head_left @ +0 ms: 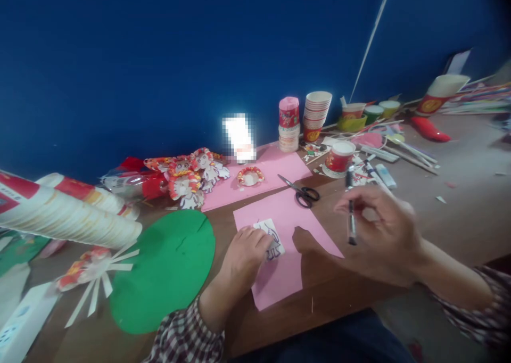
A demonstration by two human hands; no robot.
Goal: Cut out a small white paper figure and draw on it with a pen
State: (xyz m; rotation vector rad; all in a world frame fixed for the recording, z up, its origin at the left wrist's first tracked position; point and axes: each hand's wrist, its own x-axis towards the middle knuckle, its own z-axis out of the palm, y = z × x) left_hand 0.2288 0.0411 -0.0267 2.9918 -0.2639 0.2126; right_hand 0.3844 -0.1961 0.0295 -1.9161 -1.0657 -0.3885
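My left hand point(248, 248) lies over the edge of a small white paper piece point(275, 240), its fingers flat on it. Dark outlines are drawn on the white piece, partly hidden by the fingers. Beneath it is a pink sheet point(279, 288) on the table. My right hand point(383, 224) is raised to the right of the sheet, closed around a black pen point(351, 214) held nearly upright, clear of the paper. Black-handled scissors point(305, 195) lie with blades spread at the pink sheet's far edge. Behind them, a red and yellow ring point(250, 177) rests on another pink sheet point(287, 166).
A green oval sheet point(163, 272) lies left, beside stacked paper cups point(80, 214) and a cup with cut strips point(93, 270). Decorated paper figures point(186, 179) cluster at the back. More cups point(317, 115), a red-labelled cup point(339, 158) and sticks point(415, 155) stand or lie right.
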